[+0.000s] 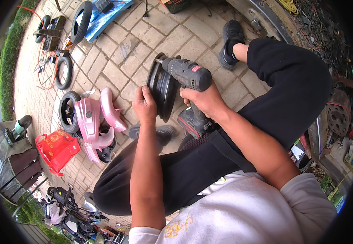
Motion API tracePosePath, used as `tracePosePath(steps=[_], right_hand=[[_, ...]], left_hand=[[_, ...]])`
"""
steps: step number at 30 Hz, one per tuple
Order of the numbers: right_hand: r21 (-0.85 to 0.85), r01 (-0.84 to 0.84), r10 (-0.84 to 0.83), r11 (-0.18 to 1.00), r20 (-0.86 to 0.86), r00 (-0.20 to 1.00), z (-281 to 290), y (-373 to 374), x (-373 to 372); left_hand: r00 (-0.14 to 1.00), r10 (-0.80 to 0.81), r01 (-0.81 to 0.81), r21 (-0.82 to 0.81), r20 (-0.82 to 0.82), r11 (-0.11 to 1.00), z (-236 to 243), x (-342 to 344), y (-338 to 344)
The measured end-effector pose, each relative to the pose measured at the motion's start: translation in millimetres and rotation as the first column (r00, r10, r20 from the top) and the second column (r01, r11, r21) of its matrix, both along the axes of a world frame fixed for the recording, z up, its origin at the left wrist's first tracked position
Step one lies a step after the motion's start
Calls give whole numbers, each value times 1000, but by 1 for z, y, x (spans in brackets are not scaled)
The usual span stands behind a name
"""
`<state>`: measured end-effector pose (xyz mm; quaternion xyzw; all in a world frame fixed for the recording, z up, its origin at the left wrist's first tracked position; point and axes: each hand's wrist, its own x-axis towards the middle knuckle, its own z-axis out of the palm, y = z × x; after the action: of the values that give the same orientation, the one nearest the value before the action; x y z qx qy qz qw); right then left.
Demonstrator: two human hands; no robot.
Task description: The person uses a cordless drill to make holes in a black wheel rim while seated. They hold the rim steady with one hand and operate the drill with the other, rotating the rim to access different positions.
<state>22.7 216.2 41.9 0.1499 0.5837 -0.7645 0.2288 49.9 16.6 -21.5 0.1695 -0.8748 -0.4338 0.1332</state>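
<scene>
A black wheel rim (167,99) stands on edge between my legs. My left hand (145,106) is closed on its left edge, thumb up. In my right hand (207,99) is a dark grey cordless drill (186,73), gripped round its handle. The drill lies across the upper part of the rim, chuck pointing left. Its bit end is at the rim's upper left edge; I cannot tell whether it touches. The drill's battery base (196,123) hangs below my right hand, beside my leg. My right fingers are partly hidden behind the handle.
On the brick paving to the left lie pink scooter body panels (89,118), a small tyred wheel (68,110) and a red bag (57,150). Farther off are tyres (81,22) and a blue board (107,18). Tangled dark scrap (327,40) lies at the right.
</scene>
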Motion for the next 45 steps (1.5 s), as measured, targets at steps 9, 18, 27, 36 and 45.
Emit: tracePosePath(steps=[9, 18, 27, 36, 45], right_hand=[[3, -62, 62, 998, 41, 997, 4, 11, 12], [-77, -87, 91, 993, 45, 995, 1, 13, 10], [-152, 16, -13, 988, 20, 1000, 6, 16, -8], [-206, 48, -33, 977, 74, 997, 7, 17, -9], [-214, 38, -13, 976, 114, 993, 15, 13, 1]], left_hand=[[984, -26, 97, -414, 174, 905, 15, -13, 3], [970, -81, 112, -127, 230, 986, 26, -28, 7], [997, -79, 79, 14, -9, 997, 8, -22, 17], [999, -39, 40, -37, 24, 998, 4, -29, 14], [999, -43, 44, -3, 32, 999, 9, -29, 20]])
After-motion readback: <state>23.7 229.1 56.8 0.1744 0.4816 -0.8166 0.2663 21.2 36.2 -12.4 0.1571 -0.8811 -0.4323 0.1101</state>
